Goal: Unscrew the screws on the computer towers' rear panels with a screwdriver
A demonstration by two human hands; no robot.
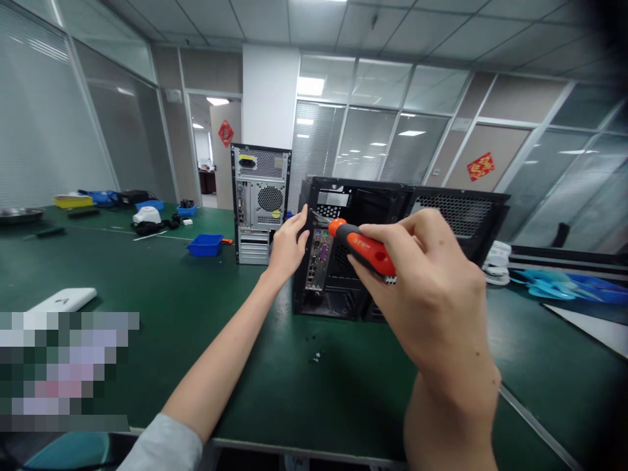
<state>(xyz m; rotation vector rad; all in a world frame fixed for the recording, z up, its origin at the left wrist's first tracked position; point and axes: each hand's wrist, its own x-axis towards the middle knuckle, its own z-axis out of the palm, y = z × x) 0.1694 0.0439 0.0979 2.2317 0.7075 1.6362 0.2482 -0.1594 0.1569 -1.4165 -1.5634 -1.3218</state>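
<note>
A black computer case (338,302) lies on the green table (235,373), its inside partly showing. My right hand (436,294) wraps round a red and black screwdriver (367,250), whose shaft points left to the upper part of the case's left edge. I cannot tell whether the tip sits in a screw. Against that left edge rests my left hand (288,248), fingers stretched out and holding nothing. A rear port panel (318,261) shows just below the screwdriver's shaft. Small loose parts (316,356), perhaps screws, lie on the table in front of the case.
A second computer tower (263,206) stands behind my left hand. Left of it is a blue tray (205,245). A white box-shaped device (66,299) lies near left. Blue plastic items (569,286) and white cups or coils (497,263) are at right.
</note>
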